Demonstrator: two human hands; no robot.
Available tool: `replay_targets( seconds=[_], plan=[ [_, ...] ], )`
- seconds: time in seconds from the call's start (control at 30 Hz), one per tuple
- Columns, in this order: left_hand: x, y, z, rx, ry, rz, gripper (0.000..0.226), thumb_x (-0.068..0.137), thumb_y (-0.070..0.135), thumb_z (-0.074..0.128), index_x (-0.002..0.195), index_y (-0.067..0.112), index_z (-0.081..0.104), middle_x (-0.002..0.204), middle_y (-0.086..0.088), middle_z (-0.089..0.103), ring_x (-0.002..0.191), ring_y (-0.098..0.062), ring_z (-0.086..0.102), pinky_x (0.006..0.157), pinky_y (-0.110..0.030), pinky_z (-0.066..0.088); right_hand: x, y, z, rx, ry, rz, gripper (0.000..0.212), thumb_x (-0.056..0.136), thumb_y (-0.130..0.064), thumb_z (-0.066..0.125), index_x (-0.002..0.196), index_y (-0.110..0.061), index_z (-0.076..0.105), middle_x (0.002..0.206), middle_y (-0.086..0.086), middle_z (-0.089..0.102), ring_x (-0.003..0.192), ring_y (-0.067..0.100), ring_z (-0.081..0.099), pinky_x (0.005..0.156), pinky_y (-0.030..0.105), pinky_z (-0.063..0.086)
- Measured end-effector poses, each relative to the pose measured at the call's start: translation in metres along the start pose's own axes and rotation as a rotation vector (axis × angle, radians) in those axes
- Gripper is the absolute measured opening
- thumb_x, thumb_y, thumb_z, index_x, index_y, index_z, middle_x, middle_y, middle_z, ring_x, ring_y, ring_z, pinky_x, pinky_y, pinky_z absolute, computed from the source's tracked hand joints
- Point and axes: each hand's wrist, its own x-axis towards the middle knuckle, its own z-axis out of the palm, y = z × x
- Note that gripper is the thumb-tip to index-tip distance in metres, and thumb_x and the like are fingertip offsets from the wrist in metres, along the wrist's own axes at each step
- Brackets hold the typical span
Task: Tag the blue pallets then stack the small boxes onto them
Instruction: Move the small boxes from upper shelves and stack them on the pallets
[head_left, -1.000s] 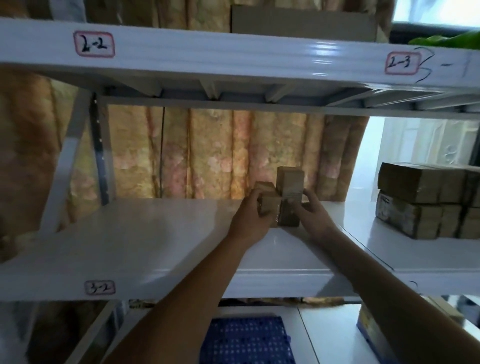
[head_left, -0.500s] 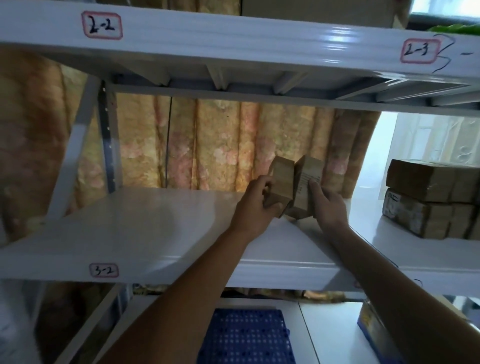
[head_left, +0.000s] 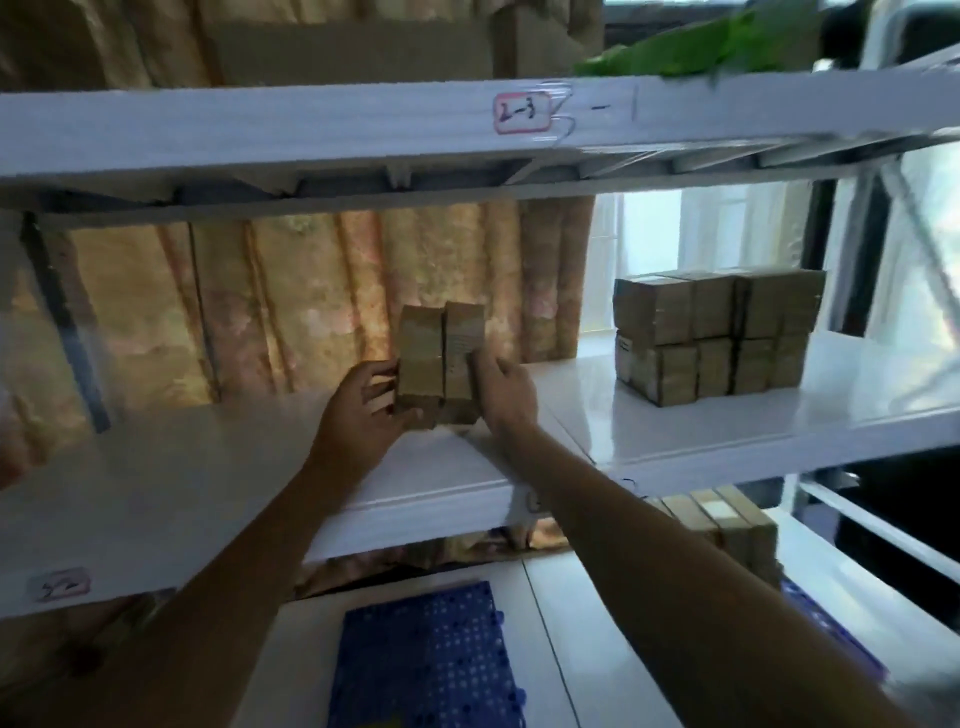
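Two small cardboard boxes are up off the white middle shelf, pressed side by side, and both hands have them. The left hand curls its fingers round the left flank, thumb side tucked under; the right hand clamps the other flank with fingers bent against the brown face. So this looks like the fetching step: boxes lifted from the shelf, bound for a pallet. Down at six o'clock from the hands lies the blue pallet, a flat plastic grid pierced with rows of little holes, notched at its edge, bare on top; whether it carries a tag I cannot tell. Next move, as I judge it, calls for drawing the pair out past the shelf lip and lowering them squarely onto that grid without letting the two slip apart. Over at three o'clock a block of the same boxes sits two layers high on the glossy white shelf, matte kraft card with sharp corners and pale labels. Behind, a floral curtain hangs in soft folds, and the upper beam bears a red-bordered sticker.
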Motion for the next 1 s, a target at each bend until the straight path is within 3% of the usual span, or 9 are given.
replay_targets(
  seconds=[0.13, 0.23, 0.3, 0.4, 0.47, 0.57, 0.67, 0.77, 1.0],
  plan=[
    [-0.004, 0.045, 0.043, 0.061, 0.033, 0.028, 0.064, 0.076, 0.011, 0.089, 0.133, 0.020, 0.059, 0.131, 0.006, 0.064, 0.116, -0.002, 0.062, 0.089, -0.017, 0.054, 0.006, -0.007, -0.066, 0.026, -0.105, -0.014, 0.045, 0.092, -0.063, 0.058, 0.098, -0.022, 0.077, 0.088, -0.003, 0.079, 0.083, 0.016, 0.076, 0.075, 0.035, 0.064],
    [-0.013, 0.089, 0.097, -0.002, 0.063, 0.046, 0.061, 0.077, 0.008, 0.087, 0.131, 0.017, 0.061, 0.128, 0.000, 0.066, 0.110, -0.006, 0.065, 0.084, -0.018, 0.058, 0.019, -0.018, -0.138, 0.035, -0.102, -0.037, 0.039, 0.092, -0.052, 0.066, 0.096, -0.015, 0.078, 0.081, -0.003, 0.079, 0.070, 0.013, 0.074, 0.052, 0.025, 0.056],
    [-0.023, 0.118, 0.136, -0.019, 0.096, 0.068, 0.059, 0.077, 0.012, 0.088, 0.130, 0.017, 0.062, 0.126, -0.001, 0.067, 0.110, -0.010, 0.067, 0.087, -0.027, 0.060, 0.021, -0.030, -0.191, 0.009, -0.109, -0.052, 0.037, 0.089, -0.050, 0.070, 0.088, -0.013, 0.077, 0.066, -0.007, 0.076, 0.058, 0.010, 0.071, 0.045, 0.020, 0.051],
    [-0.043, 0.167, 0.197, -0.044, 0.142, 0.105, 0.062, 0.075, 0.020, 0.090, 0.129, 0.015, 0.061, 0.125, -0.001, 0.067, 0.108, -0.015, 0.069, 0.088, -0.042, 0.061, 0.011, -0.048, -0.281, -0.033, -0.107, -0.063, 0.043, 0.081, -0.057, 0.075, 0.077, -0.014, 0.082, 0.071, -0.003, 0.079, 0.061, 0.013, 0.074, 0.053, 0.025, 0.058],
    [-0.066, 0.194, 0.236, -0.063, 0.143, 0.151, 0.064, 0.073, 0.026, 0.091, 0.127, 0.015, 0.059, 0.119, 0.001, 0.070, 0.104, -0.012, 0.070, 0.080, -0.037, 0.064, -0.009, -0.052, -0.337, -0.017, -0.134, -0.092, 0.032, 0.081, -0.058, 0.076, 0.072, -0.029, 0.084, 0.075, -0.001, 0.080, 0.064, 0.013, 0.076, 0.053, 0.026, 0.058],
    [-0.127, 0.215, 0.299, -0.137, 0.116, 0.133, 0.068, 0.063, 0.044, 0.090, 0.120, 0.026, 0.058, 0.108, 0.011, 0.071, 0.096, -0.004, 0.071, 0.069, -0.023, 0.062, -0.058, -0.032, -0.417, -0.064, -0.166, -0.126, 0.048, 0.082, -0.066, 0.072, 0.079, -0.020, 0.083, 0.075, 0.008, 0.077, 0.060, 0.017, 0.069, 0.050, 0.027, 0.050],
    [-0.199, 0.210, 0.354, -0.167, 0.080, 0.117, 0.065, 0.063, 0.057, 0.088, 0.117, 0.035, 0.058, 0.113, 0.016, 0.068, 0.097, -0.002, 0.070, 0.071, -0.024, 0.060, -0.110, 0.006, -0.479, -0.083, -0.209, -0.063, 0.053, 0.085, -0.068, 0.070, 0.088, -0.017, 0.083, 0.078, 0.010, 0.077, 0.060, 0.029, 0.066, 0.056, 0.032, 0.051],
    [-0.263, 0.195, 0.404, -0.208, 0.023, 0.007, 0.067, 0.065, 0.069, 0.083, 0.124, 0.049, 0.057, 0.124, 0.024, 0.062, 0.101, 0.001, 0.068, 0.072, -0.013, 0.057, -0.140, 0.057, -0.520, -0.158, -0.238, 0.000, 0.036, 0.094, -0.057, 0.068, 0.085, -0.026, 0.084, 0.066, -0.004, 0.072, 0.055, 0.016, 0.062, 0.051, 0.028, 0.046],
    [-0.269, 0.115, 0.476, -0.152, -0.068, -0.251, 0.056, 0.077, 0.038, 0.087, 0.125, 0.047, 0.059, 0.124, 0.021, 0.064, 0.115, 0.002, 0.062, 0.086, -0.033, 0.062, -0.106, 0.174, -0.531, -0.200, -0.188, 0.277, 0.033, 0.092, -0.062, 0.066, 0.094, -0.034, 0.085, 0.085, -0.005, 0.082, 0.071, 0.006, 0.075, 0.055, 0.018, 0.051]
  ],
)
